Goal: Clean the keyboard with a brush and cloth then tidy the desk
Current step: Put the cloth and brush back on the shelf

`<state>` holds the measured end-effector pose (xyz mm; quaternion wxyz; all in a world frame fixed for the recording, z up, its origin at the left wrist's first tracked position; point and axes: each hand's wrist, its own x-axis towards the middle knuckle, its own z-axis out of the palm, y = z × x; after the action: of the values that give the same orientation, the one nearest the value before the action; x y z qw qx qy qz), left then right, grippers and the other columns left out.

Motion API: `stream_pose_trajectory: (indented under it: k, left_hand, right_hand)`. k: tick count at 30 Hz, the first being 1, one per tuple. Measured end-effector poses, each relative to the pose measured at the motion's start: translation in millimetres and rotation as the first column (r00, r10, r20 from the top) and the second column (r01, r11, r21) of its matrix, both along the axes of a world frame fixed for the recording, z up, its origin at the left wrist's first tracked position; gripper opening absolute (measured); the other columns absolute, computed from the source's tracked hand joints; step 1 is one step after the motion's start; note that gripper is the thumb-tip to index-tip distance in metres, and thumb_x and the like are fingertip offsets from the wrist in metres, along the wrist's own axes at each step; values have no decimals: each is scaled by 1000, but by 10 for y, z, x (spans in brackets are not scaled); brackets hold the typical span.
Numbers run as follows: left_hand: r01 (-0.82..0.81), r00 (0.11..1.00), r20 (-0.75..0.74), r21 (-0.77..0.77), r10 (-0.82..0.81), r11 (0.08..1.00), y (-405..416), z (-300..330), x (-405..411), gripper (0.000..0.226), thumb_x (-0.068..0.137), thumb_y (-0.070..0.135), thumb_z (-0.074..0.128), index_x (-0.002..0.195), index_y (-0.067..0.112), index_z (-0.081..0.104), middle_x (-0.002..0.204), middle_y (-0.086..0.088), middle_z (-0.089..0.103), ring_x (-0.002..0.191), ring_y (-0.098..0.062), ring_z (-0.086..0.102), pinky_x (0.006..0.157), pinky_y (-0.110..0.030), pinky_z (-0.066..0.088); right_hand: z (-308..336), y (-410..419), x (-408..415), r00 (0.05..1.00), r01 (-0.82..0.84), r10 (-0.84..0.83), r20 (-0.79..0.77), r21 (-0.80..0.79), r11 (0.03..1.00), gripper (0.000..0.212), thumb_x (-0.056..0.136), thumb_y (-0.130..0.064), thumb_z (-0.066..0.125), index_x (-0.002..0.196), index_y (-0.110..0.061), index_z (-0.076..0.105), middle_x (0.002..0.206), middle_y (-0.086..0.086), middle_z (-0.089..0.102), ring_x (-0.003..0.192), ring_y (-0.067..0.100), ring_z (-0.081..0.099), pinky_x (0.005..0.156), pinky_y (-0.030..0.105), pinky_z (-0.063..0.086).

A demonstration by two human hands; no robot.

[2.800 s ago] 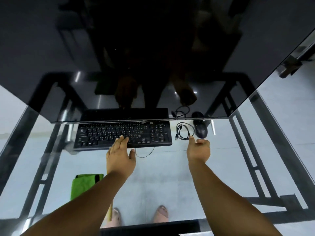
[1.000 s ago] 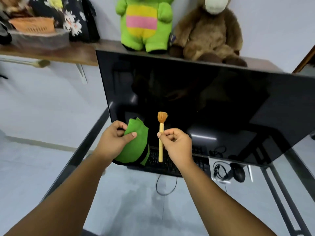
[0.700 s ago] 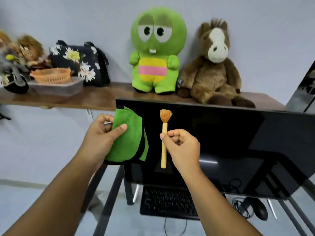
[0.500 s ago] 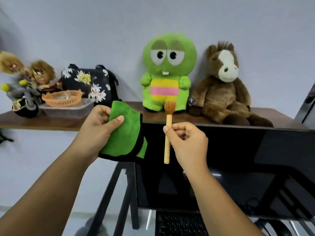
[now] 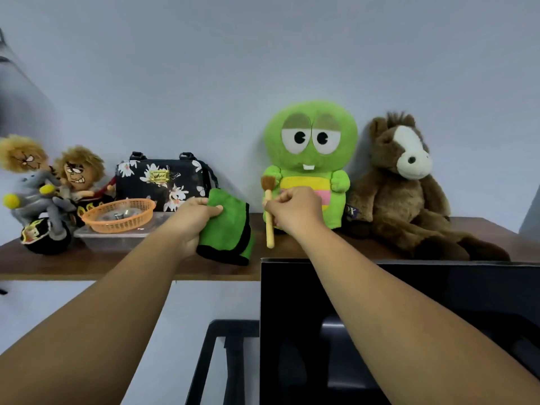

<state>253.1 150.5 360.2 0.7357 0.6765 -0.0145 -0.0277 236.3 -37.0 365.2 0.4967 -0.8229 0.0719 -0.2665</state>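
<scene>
While both arms reach toward the wooden shelf (image 5: 87, 263), my left hand (image 5: 191, 222) grips the folded green cloth with black trim (image 5: 229, 229), and my right hand (image 5: 295, 210) pinches the upright wooden-handled brush (image 5: 268, 211) before the green plush toy (image 5: 309, 159).

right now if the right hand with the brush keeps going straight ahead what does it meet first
Probably the green plush toy on the shelf: the right hand and brush overlap its belly, though depth is unclear.
</scene>
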Motion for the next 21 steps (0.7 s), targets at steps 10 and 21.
stream_pose_trajectory:
  k: [10,21]
  left_hand:
    - [-48,996,90,510,2,859,155,-299,334,95,70,-1,80,146,25,29,128,-10,47,110,-29,52,91,-38,48]
    - [-7,961,142,869,-237,494,200,-246,406,82,81,14,74,148,29,29,145,-9,41,116,-25,51,92,-31,48]
  right_hand:
    - [-254,235,434,928,-32,-117,-354,-388,921,23,66,-33,76,69,-15,63,74,7,70,76,24,71,48,24,45]
    - [-315,367,547,906,-68,-179,-384,-549,833,35,79,-33,73,62,-18,46,101,9,73,95,25,70,50,24,41]
